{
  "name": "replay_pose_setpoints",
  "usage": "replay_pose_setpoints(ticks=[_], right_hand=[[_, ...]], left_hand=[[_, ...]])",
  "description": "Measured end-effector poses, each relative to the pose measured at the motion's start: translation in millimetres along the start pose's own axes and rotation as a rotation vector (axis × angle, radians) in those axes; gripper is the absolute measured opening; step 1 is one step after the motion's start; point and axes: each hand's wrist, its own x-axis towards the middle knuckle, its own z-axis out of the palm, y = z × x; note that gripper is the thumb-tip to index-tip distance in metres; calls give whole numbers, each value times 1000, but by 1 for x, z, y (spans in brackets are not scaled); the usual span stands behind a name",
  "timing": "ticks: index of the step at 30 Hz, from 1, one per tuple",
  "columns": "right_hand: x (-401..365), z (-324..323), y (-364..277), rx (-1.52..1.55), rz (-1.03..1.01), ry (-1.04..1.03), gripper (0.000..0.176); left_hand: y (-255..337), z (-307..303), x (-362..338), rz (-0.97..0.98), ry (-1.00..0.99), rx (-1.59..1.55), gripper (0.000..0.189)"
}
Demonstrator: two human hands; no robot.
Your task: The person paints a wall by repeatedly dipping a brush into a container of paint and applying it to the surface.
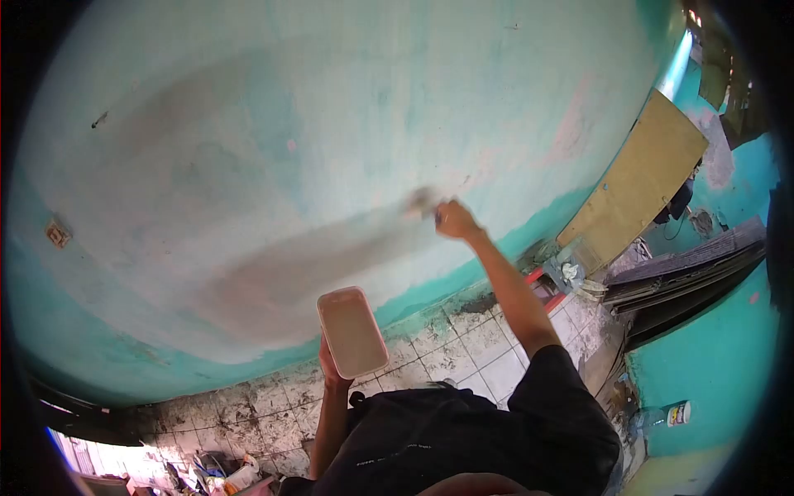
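Note:
My right hand [453, 220] is closed round the handle of a paintbrush [423, 199], stretched out toward the wall. The brush head is smeared by motion and overlaps the pale painted wall [347, 157]. Low in front of my body, my left hand [329, 362] grips a rectangular plastic tub [341, 291] from its left side and from beneath. Inside the tub shows a light, pinkish-beige surface of paint. Most of the left fingers are hidden behind the tub.
Dirty, spattered floor tiles [281, 430] run along the wall's foot. At right lean a tan board [637, 178] and a stack of dark corrugated sheets [686, 273]. Clutter [223, 475] lies at lower left. A wall switch [57, 232] is at far left.

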Motion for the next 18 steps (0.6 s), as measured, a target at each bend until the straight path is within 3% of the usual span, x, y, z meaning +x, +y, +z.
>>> replay_pose_setpoints(ticks=[1,2,3,4,5,6,7,8,10,12,13,16,17,18], right_hand=[[26,-50,0,-22,-82,82,22],[48,-106,2,43,-146,169,22],[52,-170,-18,44,-185,398,13],[56,-229,-29,-14,-283,511,13],[69,-268,-30,-105,-302,691,14],[48,-310,-69,75,-320,850,13],[52,-325,-75,177,-335,978,15],[55,-323,-75,173,-288,923,19],[60,-286,-71,203,-254,901,25],[68,-186,-60,199,-231,974,34],[58,-130,-59,157,-194,999,39],[-3,-7,-71,251,-33,682,50],[-24,20,-68,200,41,464,43],[-36,49,-50,227,-19,354,38]], left_hand=[[3,14,3,4,-5,2,43],[9,37,-1,79,-10,240,43],[12,50,-2,150,-12,478,43],[8,45,2,141,-2,485,43],[2,32,8,47,16,278,43],[1,24,11,-41,37,70,43],[3,28,12,-46,52,76,43],[0,36,14,-87,23,11,47],[-8,51,11,-136,15,-57,50],[-10,64,14,-122,-283,-156,75],[-8,66,14,-127,-271,-154,75],[-20,55,9,-141,-201,-102,78],[-30,34,16,-174,-150,-90,79],[-31,20,20,-199,-99,-70,81]])
